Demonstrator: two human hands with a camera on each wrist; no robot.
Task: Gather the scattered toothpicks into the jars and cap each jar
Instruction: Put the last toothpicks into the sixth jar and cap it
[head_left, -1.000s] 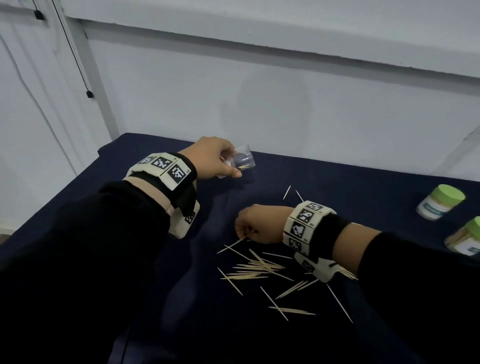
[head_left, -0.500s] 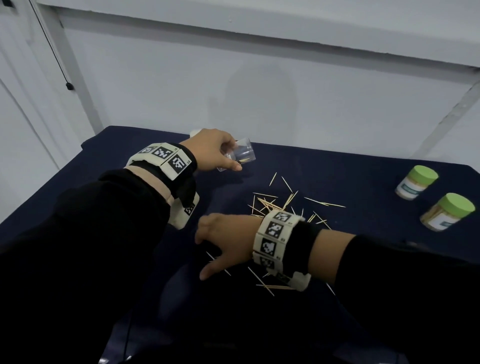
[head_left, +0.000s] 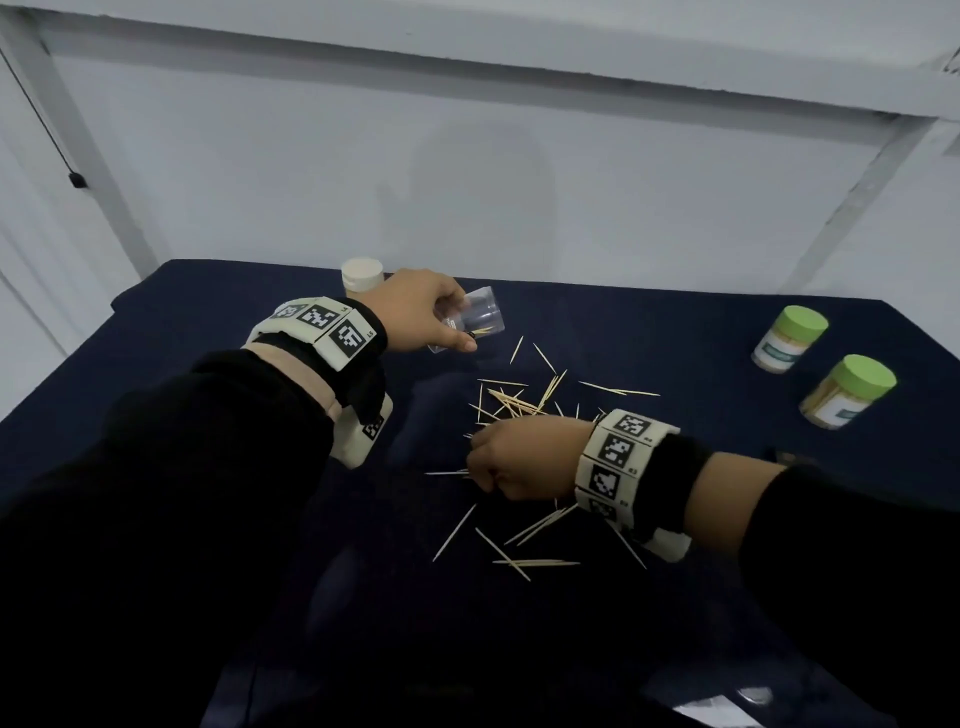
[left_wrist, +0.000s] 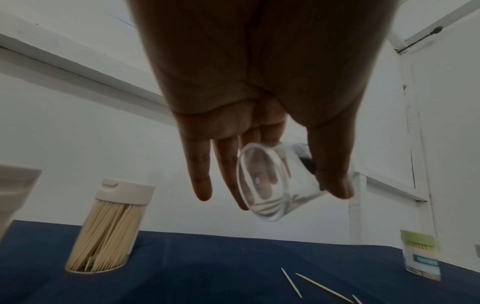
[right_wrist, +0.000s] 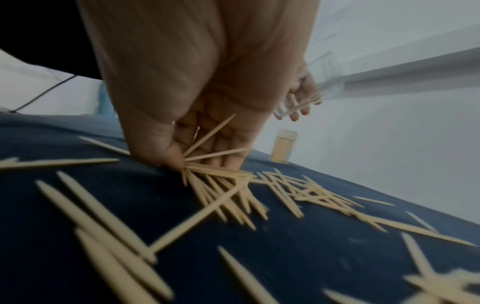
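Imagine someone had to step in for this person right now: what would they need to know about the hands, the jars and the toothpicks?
Left hand holds the clear jar tilted above the table, uncapped, with a few toothpicks inside.
Right hand is down on the dark cloth, pinching a bunch of toothpicks.
Done: the white-capped jar at the back looks full, and the two green-capped jars on the right are closed.
Left: many loose toothpicks lie scattered; put them in the clear jar, then cap it. No spare cap is in view.
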